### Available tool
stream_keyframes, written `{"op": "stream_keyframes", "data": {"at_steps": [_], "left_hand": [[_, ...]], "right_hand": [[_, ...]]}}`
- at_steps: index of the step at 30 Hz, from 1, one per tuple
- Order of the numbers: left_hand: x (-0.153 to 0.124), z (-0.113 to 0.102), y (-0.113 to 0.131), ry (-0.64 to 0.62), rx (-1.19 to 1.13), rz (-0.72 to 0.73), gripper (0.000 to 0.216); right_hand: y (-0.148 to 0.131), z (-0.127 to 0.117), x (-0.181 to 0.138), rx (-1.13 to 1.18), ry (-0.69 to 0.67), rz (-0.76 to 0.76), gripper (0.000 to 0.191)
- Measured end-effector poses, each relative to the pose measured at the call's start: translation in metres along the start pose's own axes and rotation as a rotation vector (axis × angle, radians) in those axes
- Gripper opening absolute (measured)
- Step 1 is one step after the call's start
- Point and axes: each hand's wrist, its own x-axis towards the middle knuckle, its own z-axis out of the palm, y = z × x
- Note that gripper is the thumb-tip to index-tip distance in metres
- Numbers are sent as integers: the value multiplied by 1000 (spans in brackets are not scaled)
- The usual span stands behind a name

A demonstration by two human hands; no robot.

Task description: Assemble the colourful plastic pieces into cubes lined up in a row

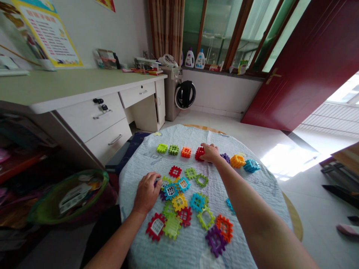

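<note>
At the far side of the round table, my right hand [210, 152] grips a red block [199, 153] built from toothed window panels, with fingers and thumb at its right side. Its row holds a lime block [162, 148], a green block [173, 150], an orange block [186, 152], a purple block [225, 158], a yellow block [237, 161] and a blue block [251, 165]. My left hand [147, 190] rests at the left edge of the loose panels, thumb and fingers apart. Some purple shows beneath it. Nearby are a blue panel [170, 191] and a yellow panel [179, 202].
The table wears a light blue cloth [140, 164]. More panels lie closer to me, including a red panel [156, 226] and a purple panel [216, 241]. A green basket [103, 186] stands left, below a white desk [92, 127]. A red door [283, 82] is at right.
</note>
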Motion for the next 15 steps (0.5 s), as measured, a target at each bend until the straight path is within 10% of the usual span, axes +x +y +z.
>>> {"op": "stream_keyframes", "data": {"at_steps": [15], "left_hand": [[0,0,1,-12,10,-10,23]], "right_hand": [[-13,-6,-25,92,145,-14,69]]}}
